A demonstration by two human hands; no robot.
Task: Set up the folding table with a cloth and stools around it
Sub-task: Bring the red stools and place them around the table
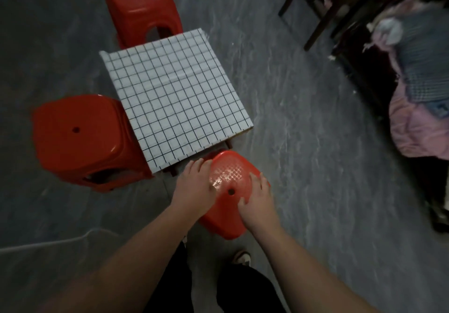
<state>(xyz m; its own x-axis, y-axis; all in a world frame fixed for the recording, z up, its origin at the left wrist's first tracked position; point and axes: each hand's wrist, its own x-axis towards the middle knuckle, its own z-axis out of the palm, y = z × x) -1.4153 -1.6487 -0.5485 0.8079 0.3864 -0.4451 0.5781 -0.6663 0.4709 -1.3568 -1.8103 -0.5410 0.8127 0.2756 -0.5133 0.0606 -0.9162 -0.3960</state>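
Observation:
A small low table stands on the grey floor, covered by a white cloth (175,94) with a dark grid. Red plastic stools stand on three sides: one (141,4) behind it, one (77,137) at its left, and a third (228,179) at its near edge. My left hand (194,186) lies on the left side of that near stool's seat. My right hand (257,201) lies on the right side. The fingers of both hands curl over the seat's edges. A dark table leg (228,144) shows under the cloth's near corner.
Dark wooden chair legs (313,8) stand at the back right. A heap of pink and checked fabric (420,108) lies along the right edge. A pale curved edge (60,239) runs across the lower left. My dark trousers and a shoe (243,258) are below the stool.

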